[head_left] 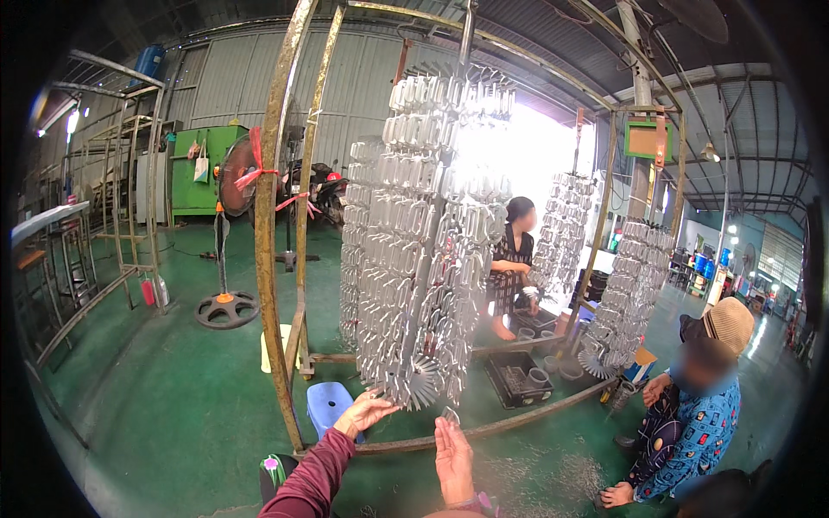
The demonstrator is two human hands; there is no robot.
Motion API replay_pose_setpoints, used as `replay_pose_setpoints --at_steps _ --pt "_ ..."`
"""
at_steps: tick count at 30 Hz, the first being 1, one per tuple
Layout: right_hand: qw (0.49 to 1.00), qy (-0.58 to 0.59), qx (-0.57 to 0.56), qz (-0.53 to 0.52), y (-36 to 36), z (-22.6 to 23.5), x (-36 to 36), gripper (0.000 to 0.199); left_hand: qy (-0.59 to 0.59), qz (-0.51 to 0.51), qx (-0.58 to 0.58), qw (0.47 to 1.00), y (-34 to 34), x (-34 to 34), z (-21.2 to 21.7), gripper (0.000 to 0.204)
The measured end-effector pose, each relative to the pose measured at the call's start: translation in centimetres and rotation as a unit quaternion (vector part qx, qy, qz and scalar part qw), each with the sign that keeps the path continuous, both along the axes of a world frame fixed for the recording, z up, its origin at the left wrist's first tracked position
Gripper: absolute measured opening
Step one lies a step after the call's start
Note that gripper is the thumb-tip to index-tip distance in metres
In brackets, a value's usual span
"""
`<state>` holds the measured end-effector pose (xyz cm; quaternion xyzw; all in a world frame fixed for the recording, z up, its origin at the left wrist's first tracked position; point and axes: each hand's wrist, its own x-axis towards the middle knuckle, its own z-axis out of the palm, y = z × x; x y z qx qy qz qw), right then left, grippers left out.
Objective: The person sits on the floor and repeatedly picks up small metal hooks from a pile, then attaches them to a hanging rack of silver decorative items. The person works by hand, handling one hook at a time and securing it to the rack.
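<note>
A tall rack of silvery looped metal pieces (406, 233) hangs in front of me on a central pole, tier above tier. My left hand (367, 413) reaches to its lowest tier, with thumb and fingertips closed at the edge of a fanned ring of thin metal pieces (421, 384). Just below and to the right, my right hand (453, 462) is raised with its fingers together. A small bent metal piece (451, 416) shows at its fingertips.
A rusty metal frame (276, 224) surrounds the rack. A blue stool (328, 406) and black crate (518, 380) stand by its base. One person (511, 259) sits behind; another (704, 406) crouches at right near another loaded rack (637, 293). A fan (226, 306) stands left.
</note>
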<state>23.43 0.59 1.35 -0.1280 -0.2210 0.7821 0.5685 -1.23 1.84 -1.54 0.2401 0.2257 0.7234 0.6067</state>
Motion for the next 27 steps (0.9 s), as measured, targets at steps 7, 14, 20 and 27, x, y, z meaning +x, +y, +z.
replay_pose_setpoints --at_steps 7,14,20,27 --pt "0.999 0.010 0.002 -0.050 3.6 0.0 1.5 0.026 0.006 -0.006 0.014 1.000 0.1 -0.6 -1.0 0.049" --pt "1.000 -0.008 0.011 0.027 4.0 0.3 -0.3 0.024 0.547 -0.321 -0.187 0.750 -7.0 -0.7 5.3 0.046" --pt "1.000 0.006 0.005 0.016 5.1 -0.1 1.2 0.021 0.791 0.127 0.209 0.560 -9.6 9.0 34.0 0.026" --pt "0.998 0.037 -0.013 0.048 3.9 0.5 0.1 0.020 0.719 0.640 0.216 0.162 -2.1 11.2 52.4 0.020"
